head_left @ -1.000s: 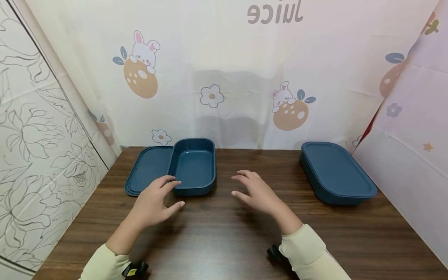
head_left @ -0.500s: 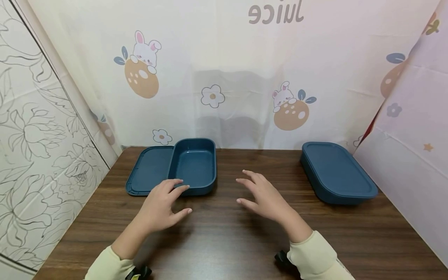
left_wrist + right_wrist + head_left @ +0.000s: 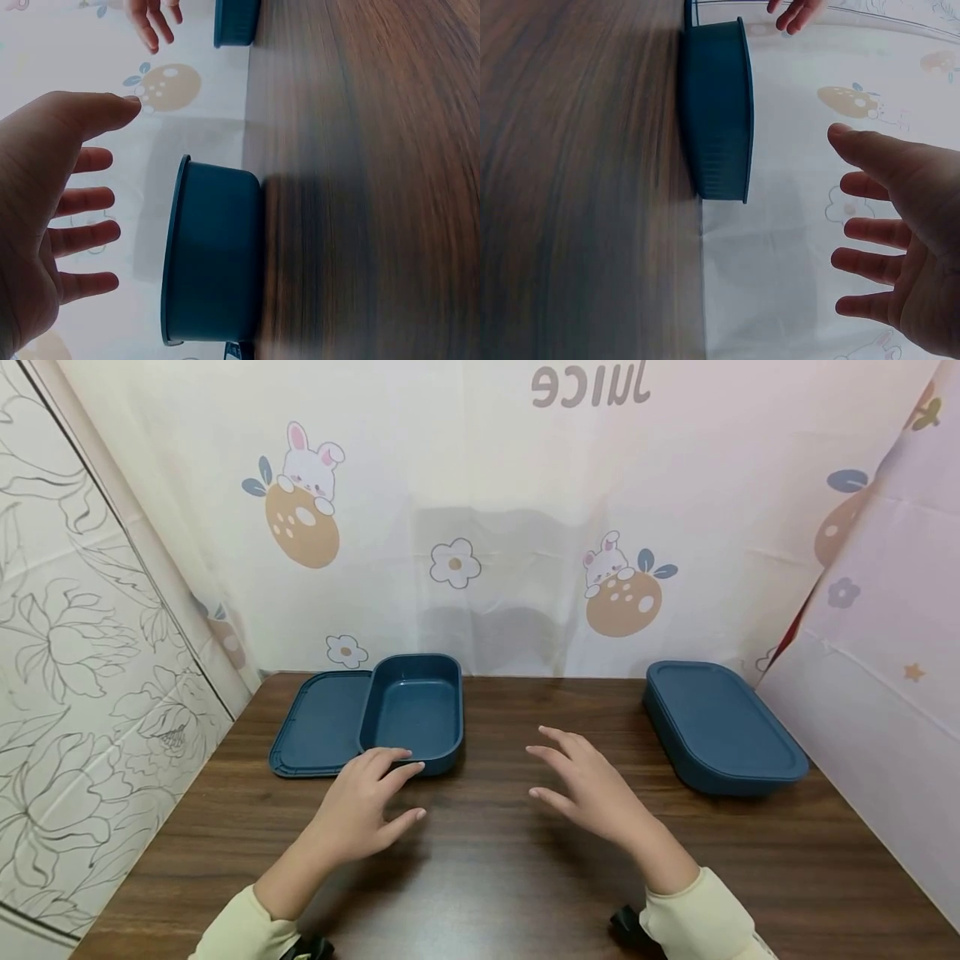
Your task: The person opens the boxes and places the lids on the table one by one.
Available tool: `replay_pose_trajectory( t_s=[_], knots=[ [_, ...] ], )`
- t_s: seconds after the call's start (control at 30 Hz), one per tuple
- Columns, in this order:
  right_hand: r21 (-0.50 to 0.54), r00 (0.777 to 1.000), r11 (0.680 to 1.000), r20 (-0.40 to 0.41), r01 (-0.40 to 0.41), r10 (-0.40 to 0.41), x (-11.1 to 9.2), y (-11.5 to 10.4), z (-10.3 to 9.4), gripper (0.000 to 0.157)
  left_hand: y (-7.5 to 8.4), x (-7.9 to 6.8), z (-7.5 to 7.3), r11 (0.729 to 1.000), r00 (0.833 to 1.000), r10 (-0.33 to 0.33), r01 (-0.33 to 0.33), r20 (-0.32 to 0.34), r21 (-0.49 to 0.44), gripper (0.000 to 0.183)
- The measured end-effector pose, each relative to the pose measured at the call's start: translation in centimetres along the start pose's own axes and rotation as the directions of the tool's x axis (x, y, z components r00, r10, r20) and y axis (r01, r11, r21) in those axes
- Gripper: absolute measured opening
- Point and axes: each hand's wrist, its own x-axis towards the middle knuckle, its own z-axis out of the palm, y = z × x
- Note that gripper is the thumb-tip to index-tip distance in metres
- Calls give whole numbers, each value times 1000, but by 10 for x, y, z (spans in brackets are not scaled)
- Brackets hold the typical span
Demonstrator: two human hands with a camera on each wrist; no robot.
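Observation:
An uncovered blue box [image 3: 417, 714] stands at the back left of the table, with nothing in it. Its flat blue lid [image 3: 318, 727] lies on the table along its left side, partly behind it. My left hand [image 3: 363, 806] hovers before the box's near edge with fingers spread, holding nothing; the left wrist view shows it apart from the box wall [image 3: 214, 255]. My right hand [image 3: 592, 789] is raised over the table between the two boxes, its fingers also apart and holding nothing. A second blue box [image 3: 720, 727] with its lid on stands at the right.
The dark wooden table [image 3: 480, 893] carries both boxes near its back edge. A printed cloth [image 3: 510, 468] hangs behind the table, another pale cloth [image 3: 870, 710] along the right. A floral panel [image 3: 82, 677] borders the left side.
Both hands have drifted to the right, the left hand across the front of the uncovered box and the right hand towards the lidded one. The boxes and loose lid stay put.

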Motion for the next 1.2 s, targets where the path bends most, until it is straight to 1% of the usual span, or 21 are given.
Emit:
replay_pose_trajectory(
  t_s=[0.2,0.47,0.73,1.0,1.2],
  knots=[
    [-21,1000,1000,-17,14,-14,-11,6,-3,52,2,2,5,1000,1000,6,-6,7,-10,51],
    [-27,1000,999,4,-24,24,-22,10,-9,52,7,8,12,999,1000,11,-11,-1,-38,52],
    [-31,998,997,0,-66,66,-32,17,-14,52,15,17,19,995,999,-36,35,-5,-89,51],
    [-37,992,991,3,-125,125,-44,25,-22,52,24,27,23,989,996,-77,80,34,-123,50],
    [-30,988,988,-2,-154,154,-47,28,-27,51,26,31,27,985,994,-102,104,27,-140,48]
  ],
)
